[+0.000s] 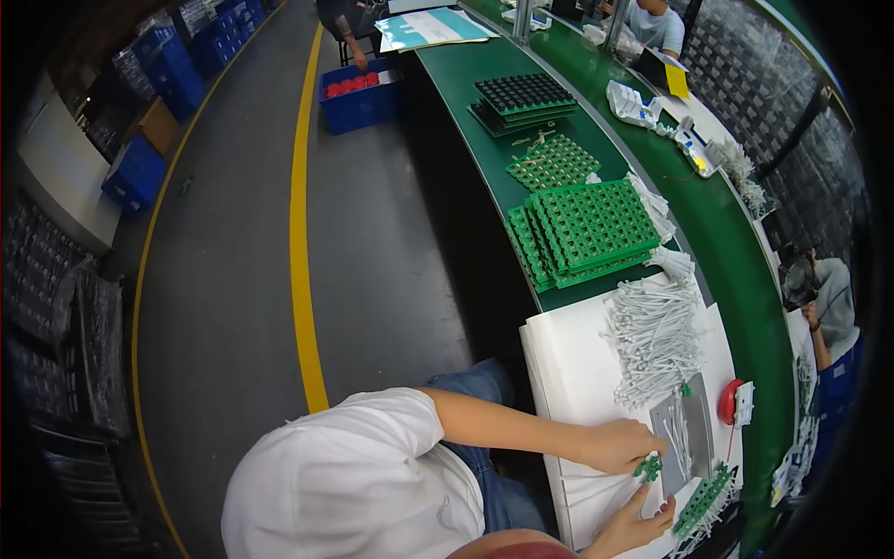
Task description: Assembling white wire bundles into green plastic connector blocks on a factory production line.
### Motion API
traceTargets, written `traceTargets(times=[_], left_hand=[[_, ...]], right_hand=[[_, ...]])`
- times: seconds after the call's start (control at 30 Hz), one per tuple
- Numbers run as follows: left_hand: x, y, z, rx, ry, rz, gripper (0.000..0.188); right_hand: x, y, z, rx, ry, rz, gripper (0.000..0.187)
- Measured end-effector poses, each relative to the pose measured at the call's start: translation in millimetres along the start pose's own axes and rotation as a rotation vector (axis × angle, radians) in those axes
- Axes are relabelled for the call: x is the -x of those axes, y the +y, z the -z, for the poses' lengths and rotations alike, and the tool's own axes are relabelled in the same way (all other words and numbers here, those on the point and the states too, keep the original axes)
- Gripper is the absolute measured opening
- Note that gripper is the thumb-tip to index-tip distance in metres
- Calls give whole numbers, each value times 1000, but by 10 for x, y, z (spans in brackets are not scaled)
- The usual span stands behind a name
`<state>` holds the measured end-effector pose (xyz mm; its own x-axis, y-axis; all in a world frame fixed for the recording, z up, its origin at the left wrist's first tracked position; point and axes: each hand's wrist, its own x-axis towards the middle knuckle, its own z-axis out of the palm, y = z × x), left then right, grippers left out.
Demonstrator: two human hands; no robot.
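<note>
My left hand [622, 446] is closed with its fingertips pinched on a small green part [648, 467], too small to make out fully. Thin white strands [596, 486] run leftward from under that hand across the white work surface [570, 373]. Just below, my right hand [635, 527] has its fingers apart, close to the green part but with nothing visible in its grip. A grey metal tray [697, 424] with a few white strands lies beside both hands. Beyond it spreads a large pile of thin white strands [655, 337].
A green perforated strip [703, 499] with white strands lies right of my hands, near a red round object [731, 402]. Stacked green trays [596, 228] and black trays [526, 98] stand farther along the bench. A blue crate [358, 112] sits on the floor by another person.
</note>
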<state>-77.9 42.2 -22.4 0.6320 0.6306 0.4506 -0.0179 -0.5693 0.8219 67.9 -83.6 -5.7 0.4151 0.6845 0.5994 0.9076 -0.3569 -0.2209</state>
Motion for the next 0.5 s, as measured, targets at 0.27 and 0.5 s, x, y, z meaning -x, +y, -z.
traceTargets(times=[0.27, 0.5], left_hand=[[-124, 99, 19, 190, 153, 181, 14], [-133, -65, -235, -68, 102, 141, 23]], right_hand=[[82, 74, -116, -121, -173, -142, 50], [147, -33, -239, -329, -166, -74, 47]])
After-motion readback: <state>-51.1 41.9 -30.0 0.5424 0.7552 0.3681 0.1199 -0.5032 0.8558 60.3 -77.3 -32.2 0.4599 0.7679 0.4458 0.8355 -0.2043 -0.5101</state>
